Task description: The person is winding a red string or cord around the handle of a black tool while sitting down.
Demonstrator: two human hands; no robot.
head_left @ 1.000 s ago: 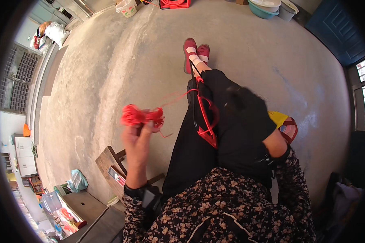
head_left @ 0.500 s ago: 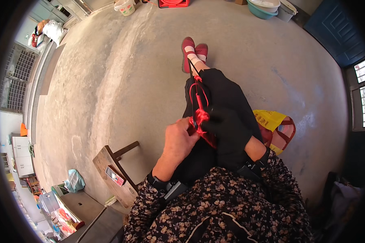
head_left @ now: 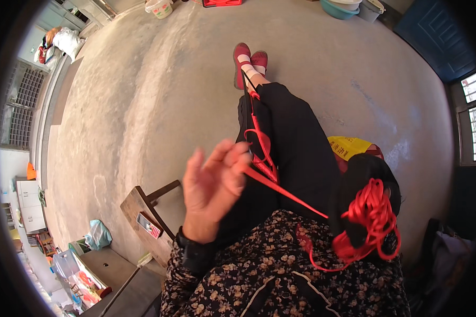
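My right hand (head_left: pixel 362 203), in a black glove, is closed around a looped bundle of red cord (head_left: pixel 373 216) at my right side. From the bundle a taut red strand (head_left: pixel 285 194) runs up and left to a red corded piece (head_left: pixel 264 153) above my lap. That piece hangs on a black cord (head_left: pixel 247 84) stretching toward my feet. My bare left hand (head_left: pixel 214 185) is raised left of the piece, fingers apart and slightly curled, a little blurred. Its fingertips are close to the strand's upper end, and I see nothing held in them.
A wooden bench (head_left: pixel 148 222) with a mobile phone (head_left: pixel 149 224) on it stands at my left. A yellow and red bag (head_left: pixel 349 147) sits by my right leg. My red shoes (head_left: pixel 241 63) are crossed ahead. Basins (head_left: pixel 341 11) and a bucket (head_left: pixel 158 8) stand far off.
My right hand has pulled away from the corded piece, down and right, drawing the red strand taut. My left hand has let go and moved slightly up and left, its fingers spreading.
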